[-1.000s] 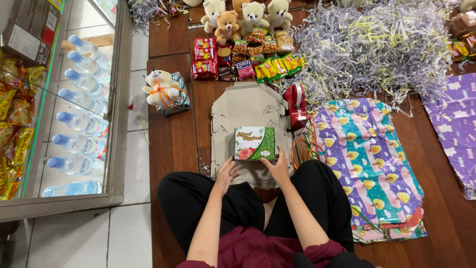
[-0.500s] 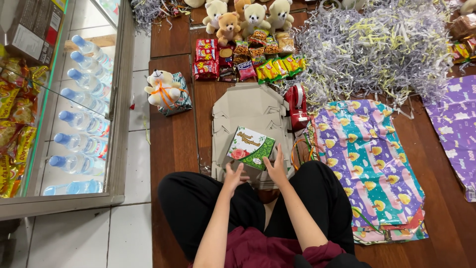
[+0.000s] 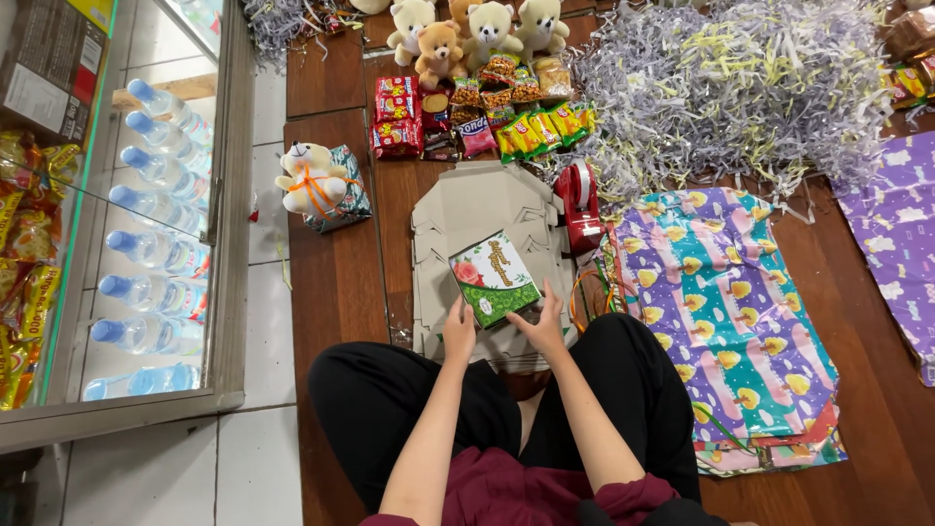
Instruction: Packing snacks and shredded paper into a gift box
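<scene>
The person sits cross-legged on a brown wooden floor [image 3: 336, 292], with both forearms extended forward over the lap.

Left hand [image 3: 459, 331]: fingers closed on the near left corner of a small flat box with a green, white and red printed face [image 3: 494, 278]. Right hand [image 3: 542, 326]: fingers closed on the near right edge of the same box. The box is held between the two hands, rotated so that one corner points toward the person, and sits over a stack of flat grey-brown cardboard box blanks [image 3: 482, 209] lying on the floor directly ahead of the knees.

Adjacent items:
- A red tape dispenser [image 3: 581, 205] stands at the right edge of the cardboard stack.
- A sheet of wrapping paper in purple, teal and pink with yellow shapes [image 3: 740, 321] lies flat to the right, beside the right knee.
- A large heap of shredded white and pale yellow paper [image 3: 730, 88] covers the floor beyond the wrapping paper.
- A row of snack packets in red, yellow and orange [image 3: 477, 117] lies beyond the cardboard stack, with several small plush bears [image 3: 467, 34] behind it.
- A white plush bear tied with an orange ribbon [image 3: 310, 175] leans on a small wrapped parcel to the left of the stack.
- A glass-fronted cabinet holding clear plastic water bottles with blue caps [image 3: 146, 244] stands at far left on white tile.
</scene>
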